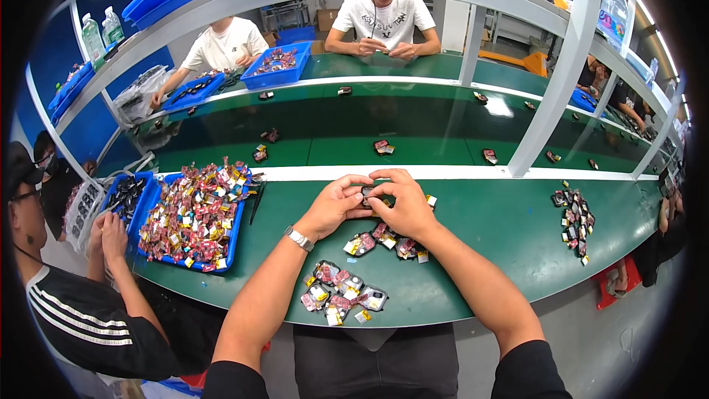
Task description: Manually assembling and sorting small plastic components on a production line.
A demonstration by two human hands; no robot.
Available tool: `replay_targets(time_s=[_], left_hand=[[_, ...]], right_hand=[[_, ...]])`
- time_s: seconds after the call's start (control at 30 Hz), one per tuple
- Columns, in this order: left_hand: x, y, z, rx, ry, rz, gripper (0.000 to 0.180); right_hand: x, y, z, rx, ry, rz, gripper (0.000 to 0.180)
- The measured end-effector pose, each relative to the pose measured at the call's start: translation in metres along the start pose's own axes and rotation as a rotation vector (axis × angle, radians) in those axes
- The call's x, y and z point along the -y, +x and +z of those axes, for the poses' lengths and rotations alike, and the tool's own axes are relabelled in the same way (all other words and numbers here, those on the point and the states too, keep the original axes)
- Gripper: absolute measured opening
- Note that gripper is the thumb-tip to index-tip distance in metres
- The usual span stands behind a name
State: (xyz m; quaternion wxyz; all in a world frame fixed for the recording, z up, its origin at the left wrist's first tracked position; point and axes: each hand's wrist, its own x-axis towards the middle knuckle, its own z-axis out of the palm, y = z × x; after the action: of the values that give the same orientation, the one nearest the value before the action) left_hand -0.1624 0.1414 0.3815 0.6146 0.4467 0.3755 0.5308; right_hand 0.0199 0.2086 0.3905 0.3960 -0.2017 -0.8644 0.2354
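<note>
Both my hands meet over the green table, just in front of a white rail. My left hand (pixel 334 208), with a metal-band watch on the wrist, pinches a small black plastic casing (pixel 367 192). From the other side my right hand (pixel 408 208) closes its fingers on the same casing, so most of it is hidden. Right below my hands lie several open black casings (pixel 360 244) with red circuit boards and silver, yellow-edged battery cells. A second cluster of such casings (pixel 343 292) sits near the table's front edge.
A blue tray (pixel 238 233) heaped with red boards and cells stands to the left, black tweezers (pixel 257 202) beside it. More assemblies (pixel 574 223) lie at right. Beyond the white rail (pixel 295 174), a green conveyor (pixel 332 140) carries scattered units. Co-workers sit at left and across; shelf posts (pixel 554 81) rise ahead.
</note>
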Motion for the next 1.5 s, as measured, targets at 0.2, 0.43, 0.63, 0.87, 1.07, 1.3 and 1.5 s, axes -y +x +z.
replay_targets(time_s=[0.2,0.43,0.63,0.87,1.07,1.3,1.5], left_hand=[[0.005,0.002,-0.006,0.004,-0.053,0.013,0.029],[0.004,0.001,-0.003,-0.021,-0.053,0.022,0.028],[0.005,0.0,-0.003,-0.024,-0.074,0.045,0.029],[0.005,0.0,-0.002,-0.052,-0.061,0.068,0.028],[0.008,0.003,-0.001,-0.094,0.012,0.095,0.026],[0.007,0.002,0.002,-0.109,-0.018,0.117,0.026],[0.007,0.003,0.006,-0.154,0.018,0.108,0.025]], right_hand=[[0.005,-0.003,0.01,-0.094,-0.049,0.011,0.01],[0.007,-0.004,0.013,-0.112,-0.05,0.041,0.012],[0.002,-0.003,0.014,-0.098,0.022,0.041,0.013],[0.003,-0.001,0.012,-0.082,0.002,0.003,0.016],[0.002,-0.002,0.017,-0.05,0.076,0.033,0.02],[-0.002,-0.001,0.016,-0.09,0.048,0.064,0.018],[-0.002,-0.001,0.018,-0.091,0.028,0.037,0.016]])
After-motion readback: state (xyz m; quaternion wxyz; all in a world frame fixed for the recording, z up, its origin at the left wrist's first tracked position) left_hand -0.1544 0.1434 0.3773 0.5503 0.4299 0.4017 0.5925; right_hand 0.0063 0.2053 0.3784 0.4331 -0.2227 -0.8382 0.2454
